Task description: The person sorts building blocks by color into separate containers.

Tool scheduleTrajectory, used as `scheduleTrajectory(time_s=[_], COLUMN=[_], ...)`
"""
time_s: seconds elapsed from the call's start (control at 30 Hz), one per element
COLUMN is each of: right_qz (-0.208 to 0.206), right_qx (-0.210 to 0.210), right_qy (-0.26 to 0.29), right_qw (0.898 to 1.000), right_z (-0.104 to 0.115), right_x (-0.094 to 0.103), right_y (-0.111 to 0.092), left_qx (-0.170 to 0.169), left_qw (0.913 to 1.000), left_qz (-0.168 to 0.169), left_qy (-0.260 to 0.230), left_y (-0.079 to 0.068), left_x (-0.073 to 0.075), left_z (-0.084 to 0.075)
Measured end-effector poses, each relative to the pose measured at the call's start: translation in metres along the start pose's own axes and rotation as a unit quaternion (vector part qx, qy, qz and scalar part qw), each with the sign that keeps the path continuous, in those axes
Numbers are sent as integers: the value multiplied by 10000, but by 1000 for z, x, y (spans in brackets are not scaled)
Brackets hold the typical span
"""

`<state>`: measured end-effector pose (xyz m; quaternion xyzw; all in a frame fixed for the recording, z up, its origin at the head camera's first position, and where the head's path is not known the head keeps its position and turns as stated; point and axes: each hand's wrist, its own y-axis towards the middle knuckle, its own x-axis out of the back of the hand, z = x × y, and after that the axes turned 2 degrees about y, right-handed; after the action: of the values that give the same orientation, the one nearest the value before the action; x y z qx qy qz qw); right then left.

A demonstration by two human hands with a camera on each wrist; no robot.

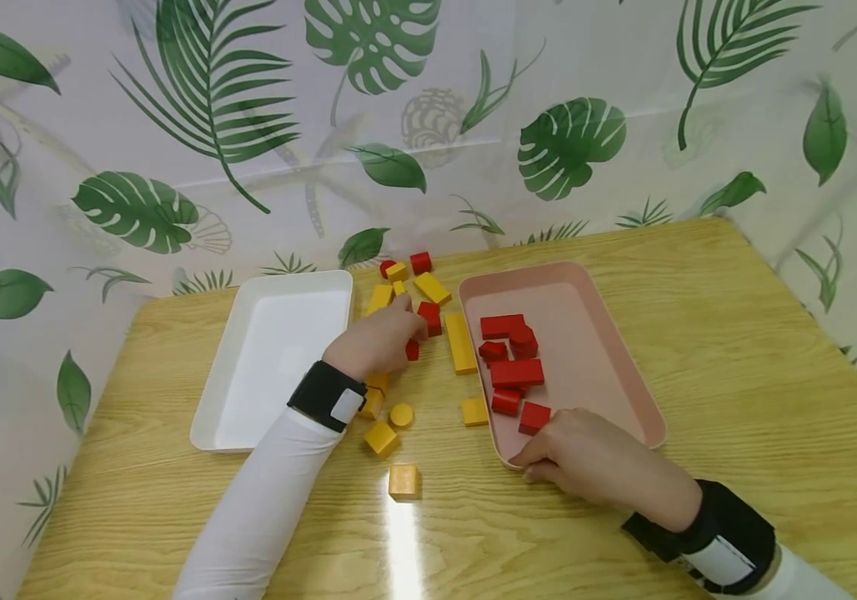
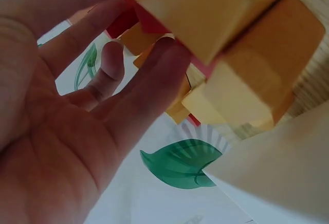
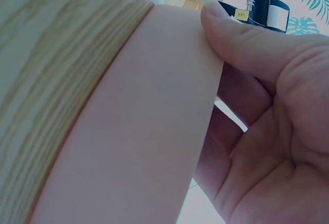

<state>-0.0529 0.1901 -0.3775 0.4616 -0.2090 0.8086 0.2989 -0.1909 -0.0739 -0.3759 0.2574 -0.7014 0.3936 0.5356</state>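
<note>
My left hand (image 1: pixel 378 337) reaches down among red and yellow wooden blocks, its fingertips beside a red block (image 1: pixel 429 318). In the left wrist view the fingers (image 2: pixel 149 85) are extended and spread, close to a yellow block (image 2: pixel 190 13) and a red block (image 2: pixel 122 22). Another red block (image 1: pixel 413 350) shows partly under this hand. My right hand (image 1: pixel 593 454) grips the near rim of a pink tray (image 1: pixel 601 367), its thumb on the outer wall and its fingers inside. Several red blocks (image 1: pixel 516 372) lie along the left side of that tray.
A white tray (image 1: pixel 271 358) stands left of the loose blocks. Yellow blocks lie between the trays, among them a long one (image 1: pixel 461 343) beside the pink tray, a round one (image 1: pixel 402 416) and a cube (image 1: pixel 403 482) nearer the front. A leaf-patterned cloth (image 1: pixel 473 150) hangs behind the table.
</note>
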Motion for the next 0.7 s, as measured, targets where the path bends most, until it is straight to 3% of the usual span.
scheduleTrajectory(time_s=[0.43,0.7], right_qz=[-11,-11], right_qx=[1,-2], right_qy=[17,-32], right_qw=[10000,10000], right_z=[0,0], right_x=[-1,0], right_y=[0,0], left_qx=[58,192], left_qw=[9992,9991], left_qz=[-325,-180], left_qy=[213,-339], left_y=[0,-1], left_x=[-4,-4], left_z=[-1,-3])
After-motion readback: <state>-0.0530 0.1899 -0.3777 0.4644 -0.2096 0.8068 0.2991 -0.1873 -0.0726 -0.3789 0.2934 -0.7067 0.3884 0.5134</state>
